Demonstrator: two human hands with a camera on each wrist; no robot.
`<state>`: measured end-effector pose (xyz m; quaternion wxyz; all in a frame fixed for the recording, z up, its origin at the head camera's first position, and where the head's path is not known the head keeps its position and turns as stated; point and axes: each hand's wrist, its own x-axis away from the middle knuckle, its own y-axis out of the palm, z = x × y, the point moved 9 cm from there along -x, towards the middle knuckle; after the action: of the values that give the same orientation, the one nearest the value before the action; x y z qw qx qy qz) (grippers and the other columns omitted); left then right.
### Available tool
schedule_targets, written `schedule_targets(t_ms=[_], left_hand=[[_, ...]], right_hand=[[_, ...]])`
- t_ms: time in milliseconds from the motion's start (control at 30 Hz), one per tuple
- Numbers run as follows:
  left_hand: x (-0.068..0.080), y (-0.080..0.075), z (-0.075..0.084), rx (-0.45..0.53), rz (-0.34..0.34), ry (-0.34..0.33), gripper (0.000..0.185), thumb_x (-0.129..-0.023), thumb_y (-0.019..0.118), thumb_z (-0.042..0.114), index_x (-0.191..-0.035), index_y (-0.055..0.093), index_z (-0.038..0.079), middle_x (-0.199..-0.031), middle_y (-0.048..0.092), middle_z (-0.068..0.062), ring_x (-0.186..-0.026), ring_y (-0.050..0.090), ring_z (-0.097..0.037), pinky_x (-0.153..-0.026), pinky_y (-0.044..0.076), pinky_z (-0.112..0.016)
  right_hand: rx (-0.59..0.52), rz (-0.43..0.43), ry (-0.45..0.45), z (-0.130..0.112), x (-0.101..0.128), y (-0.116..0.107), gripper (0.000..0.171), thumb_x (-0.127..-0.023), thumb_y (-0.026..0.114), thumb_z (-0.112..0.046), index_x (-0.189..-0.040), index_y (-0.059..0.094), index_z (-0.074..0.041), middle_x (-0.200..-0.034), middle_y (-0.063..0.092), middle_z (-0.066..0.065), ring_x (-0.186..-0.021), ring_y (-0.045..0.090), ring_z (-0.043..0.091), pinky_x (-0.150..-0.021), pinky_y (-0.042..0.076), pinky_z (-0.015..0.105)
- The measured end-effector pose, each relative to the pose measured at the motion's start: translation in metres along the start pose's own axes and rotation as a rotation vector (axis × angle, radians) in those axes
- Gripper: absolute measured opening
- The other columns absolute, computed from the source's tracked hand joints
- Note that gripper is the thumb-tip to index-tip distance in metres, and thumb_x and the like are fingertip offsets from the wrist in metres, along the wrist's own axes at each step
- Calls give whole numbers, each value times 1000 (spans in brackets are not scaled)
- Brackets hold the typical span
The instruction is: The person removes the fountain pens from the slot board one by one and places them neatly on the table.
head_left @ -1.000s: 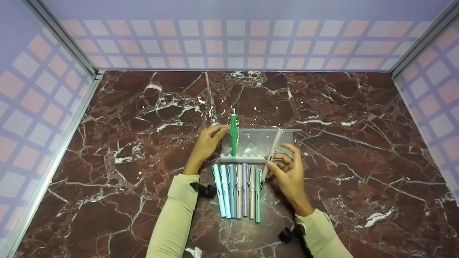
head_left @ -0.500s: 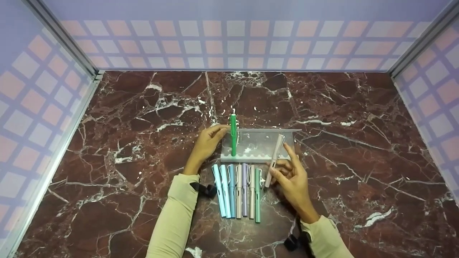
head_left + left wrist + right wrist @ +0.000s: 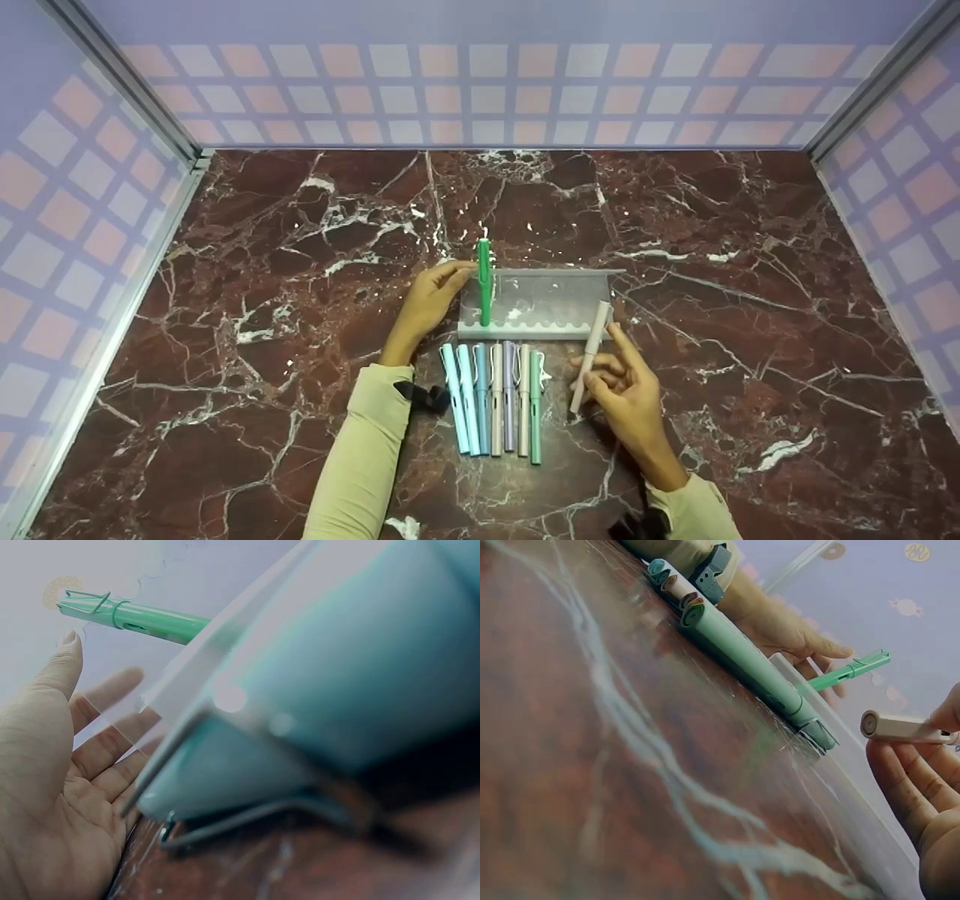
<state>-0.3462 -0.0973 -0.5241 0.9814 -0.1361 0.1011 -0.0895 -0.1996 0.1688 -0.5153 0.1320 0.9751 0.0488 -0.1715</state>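
Note:
My right hand pinches a pale beige pen between thumb and fingers, tilted, just right of the clear stand's front corner. In the right wrist view, the round end of this pen points left. A bright green pen stands upright in the left end of the clear pen stand, whose front strip is scalloped. My left hand rests at the stand's left edge, fingers loosely extended. Through the clear panel, the left wrist view shows some of these fingers; the thumb is near the green pen.
In front of the stand lies a row of several pens: light blue pens, a darker blue pen, beige pens, a purple pen and a green pen. Patterned walls enclose the marble-look table.
My right hand has drawn the beige pen toward the front right, off the stand's front strip. The left hand, the upright green pen and the row of pens stay put.

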Motion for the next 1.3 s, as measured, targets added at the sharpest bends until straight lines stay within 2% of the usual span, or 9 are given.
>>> schedule_targets(t_ms=[167, 333, 467, 600, 800, 967, 1133, 1300], left_hand=[[0, 0, -1, 15, 3, -1, 29, -104, 56, 24, -119, 72, 5, -120, 72, -12, -113, 64, -26, -103, 47, -41], [-1, -2, -1, 23, 12, -2, 29, -103, 57, 23, -118, 72, 3, -120, 71, -14, -112, 64, -27, -104, 47, -43], [-2, -3, -1, 31, 18, -11, 28, -103, 56, 19, -119, 70, 1, -121, 70, -17, -114, 64, -31, -105, 46, -44], [1, -2, 8, 32, 3, -24, 29, -104, 54, 15, -121, 68, -4, -123, 68, -22, -116, 62, -37, -105, 46, -46], [10, -3, 36, 19, -14, -23, 28, -104, 54, 14, -119, 68, -4, -121, 69, -21, -114, 62, -37, -104, 47, -44], [11, -2, 41, 44, -11, 6, 27, -104, 54, 11, -117, 68, -8, -118, 70, -23, -113, 63, -38, -103, 47, -44], [11, -2, 39, 46, -13, -3, 27, -104, 54, 12, -118, 68, -7, -118, 69, -23, -113, 63, -37, -104, 47, -45], [10, 0, 40, 52, -20, -5, 27, -104, 54, 12, -118, 67, -7, -119, 69, -25, -114, 63, -38, -105, 47, -46]], right_hand=[[17, 48, 97, 8, 1, -3, 77, -85, 57, 24, -152, 21, 14, -99, 71, 25, -71, 72, 26, -57, 61, 33], [43, 99, 214, 17, -1, -4, 68, -84, 54, 23, -147, 30, 15, -97, 72, 20, -70, 72, 27, -60, 61, 40], [40, 108, 301, 23, -3, -2, 61, -84, 52, 22, -143, 36, 15, -95, 71, 19, -68, 72, 26, -61, 61, 44], [28, 122, 355, 27, -2, -2, 54, -85, 50, 21, -137, 40, 16, -90, 70, 17, -65, 70, 25, -60, 61, 43], [60, 153, 392, 30, 0, -4, 38, -89, 48, 17, -127, 46, 16, -85, 71, 18, -62, 70, 25, -55, 61, 40], [94, 145, 411, 31, 1, -4, 29, -92, 48, 13, -121, 49, 15, -85, 73, 21, -64, 72, 27, -56, 61, 40], [126, 140, 417, 32, 2, -3, 25, -92, 49, 13, -116, 52, 14, -84, 73, 22, -65, 72, 28, -56, 61, 39], [215, 113, 395, 30, 2, -3, 23, -88, 50, 16, -110, 56, 14, -80, 73, 22, -61, 71, 26, -48, 57, 34]])
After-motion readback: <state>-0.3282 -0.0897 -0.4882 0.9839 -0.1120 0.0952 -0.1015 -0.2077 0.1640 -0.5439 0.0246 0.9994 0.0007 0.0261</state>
